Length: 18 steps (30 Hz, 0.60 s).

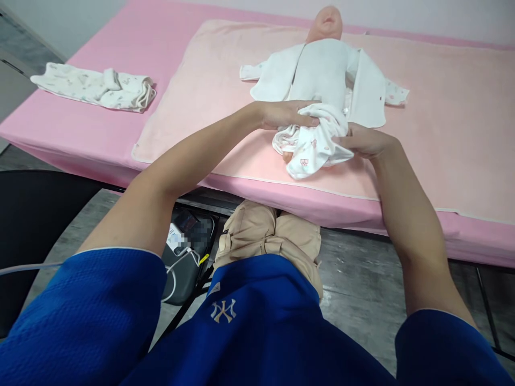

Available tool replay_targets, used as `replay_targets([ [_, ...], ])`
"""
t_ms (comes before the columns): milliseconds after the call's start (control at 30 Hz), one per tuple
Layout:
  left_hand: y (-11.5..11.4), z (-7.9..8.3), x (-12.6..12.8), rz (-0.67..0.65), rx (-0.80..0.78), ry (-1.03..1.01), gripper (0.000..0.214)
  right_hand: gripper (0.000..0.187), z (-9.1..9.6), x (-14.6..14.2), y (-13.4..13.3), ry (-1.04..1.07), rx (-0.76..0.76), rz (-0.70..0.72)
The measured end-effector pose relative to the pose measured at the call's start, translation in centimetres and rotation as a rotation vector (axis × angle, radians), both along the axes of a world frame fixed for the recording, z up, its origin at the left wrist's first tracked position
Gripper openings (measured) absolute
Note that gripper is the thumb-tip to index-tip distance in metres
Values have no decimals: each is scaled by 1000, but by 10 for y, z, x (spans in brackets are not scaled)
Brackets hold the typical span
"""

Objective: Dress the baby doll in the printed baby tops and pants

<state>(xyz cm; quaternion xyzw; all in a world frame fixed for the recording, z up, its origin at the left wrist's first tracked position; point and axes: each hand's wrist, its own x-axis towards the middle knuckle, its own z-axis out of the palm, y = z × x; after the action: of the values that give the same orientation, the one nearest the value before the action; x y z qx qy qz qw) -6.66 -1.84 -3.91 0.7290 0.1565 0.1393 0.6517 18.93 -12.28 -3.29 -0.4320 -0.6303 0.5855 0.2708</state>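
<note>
gripping bunched garment (316, 151) between left fingers (308, 120) and right fingers (346, 141), some seemingly beneath it

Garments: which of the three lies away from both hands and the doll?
The folded garment, far left. The jacket lies open around the doll; the bunched garment is held by the left hand and right hand.
</note>
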Motion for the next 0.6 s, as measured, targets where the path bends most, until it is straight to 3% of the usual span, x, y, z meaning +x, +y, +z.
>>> replay_targets([
  [200,6,-2,1,5,-55,58,55,51,0,-19,5,265,139,-167],
  [367,9,-6,3,29,-113,-6,57,53,-8,-33,12,351,177,-296],
  [600,5,-13,-1,83,-154,-103,58,73,1,-18,-1,97,43,-129],
])
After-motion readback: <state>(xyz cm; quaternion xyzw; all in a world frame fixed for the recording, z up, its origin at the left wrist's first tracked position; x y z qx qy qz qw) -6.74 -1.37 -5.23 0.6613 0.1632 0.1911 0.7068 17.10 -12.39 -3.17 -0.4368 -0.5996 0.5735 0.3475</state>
